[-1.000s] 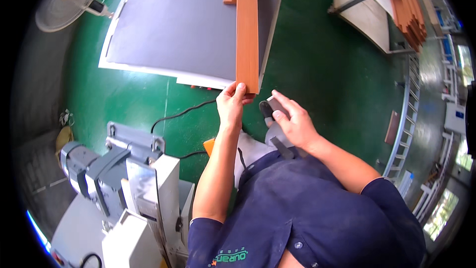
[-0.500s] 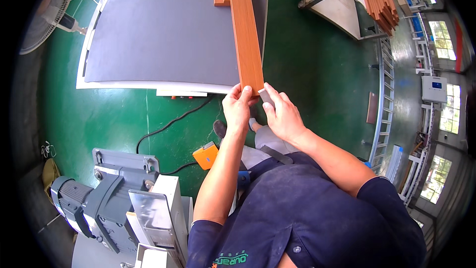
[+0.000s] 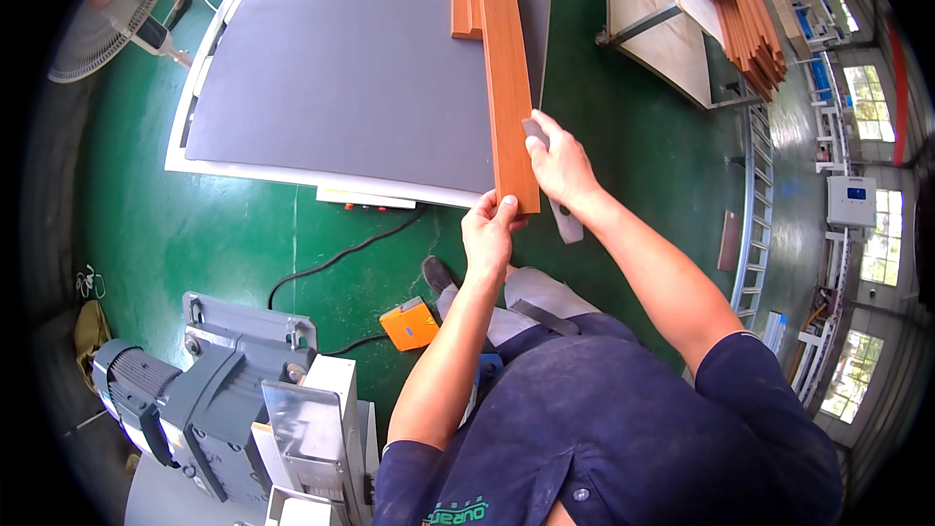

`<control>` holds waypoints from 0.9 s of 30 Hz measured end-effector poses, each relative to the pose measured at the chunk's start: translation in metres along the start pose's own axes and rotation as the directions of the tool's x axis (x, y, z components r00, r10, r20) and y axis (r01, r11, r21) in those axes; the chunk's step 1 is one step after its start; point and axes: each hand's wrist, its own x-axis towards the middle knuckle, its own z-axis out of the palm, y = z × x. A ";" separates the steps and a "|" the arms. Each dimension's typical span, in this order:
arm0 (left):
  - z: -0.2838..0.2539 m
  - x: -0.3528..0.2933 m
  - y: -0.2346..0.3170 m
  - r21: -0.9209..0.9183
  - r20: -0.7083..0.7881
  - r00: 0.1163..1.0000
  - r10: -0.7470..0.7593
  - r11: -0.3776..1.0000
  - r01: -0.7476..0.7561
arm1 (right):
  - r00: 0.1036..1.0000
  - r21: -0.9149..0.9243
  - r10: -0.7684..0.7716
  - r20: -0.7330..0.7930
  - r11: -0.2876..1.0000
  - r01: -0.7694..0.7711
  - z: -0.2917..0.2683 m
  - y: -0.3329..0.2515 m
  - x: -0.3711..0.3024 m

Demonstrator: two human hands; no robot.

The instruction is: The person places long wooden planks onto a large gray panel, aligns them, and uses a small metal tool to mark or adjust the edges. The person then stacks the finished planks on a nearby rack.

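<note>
A long reddish-brown wooden plank (image 3: 507, 88) lies over the right part of a grey-topped table (image 3: 341, 78), its near end jutting past the table's front edge. My left hand (image 3: 489, 234) pinches that near end, thumb on top and fingers underneath. In my right hand (image 3: 563, 168), closed, is a flat grey file-like strip (image 3: 569, 226) held along the plank's right edge. One end of the strip shows above my fingers and the other below my palm. Whether the strip touches the wood I cannot tell. Shorter matching planks (image 3: 466, 0) lie at the plank's left.
A trolley (image 3: 638, 24) at the far right carries stacked brown planks (image 3: 745, 29). Below it a metal ladder-like frame (image 3: 756, 214) runs along the green floor. A grey motor unit (image 3: 209, 380) stands near left, an orange box (image 3: 409, 324) beside my left arm, a fan (image 3: 112, 0) far left.
My right hand and the strip have moved away from me, up along the plank's right edge. The left hand still grips the near end. The whole view has shifted slightly.
</note>
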 end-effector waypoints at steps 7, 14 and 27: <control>0.001 -0.003 0.002 0.009 -0.005 1.000 0.004 1.000 -0.004 | 0.998 0.049 0.060 0.011 0.997 -0.061 -0.004 -0.011 0.054; -0.001 -0.005 0.001 0.028 -0.001 1.000 -0.001 1.000 0.001 | 0.995 0.047 0.098 0.014 0.994 -0.099 -0.004 -0.015 0.096; 0.003 -0.014 0.002 0.085 -0.080 0.997 0.008 0.996 -0.001 | 0.999 0.097 0.025 0.023 0.995 -0.027 -0.016 -0.024 0.214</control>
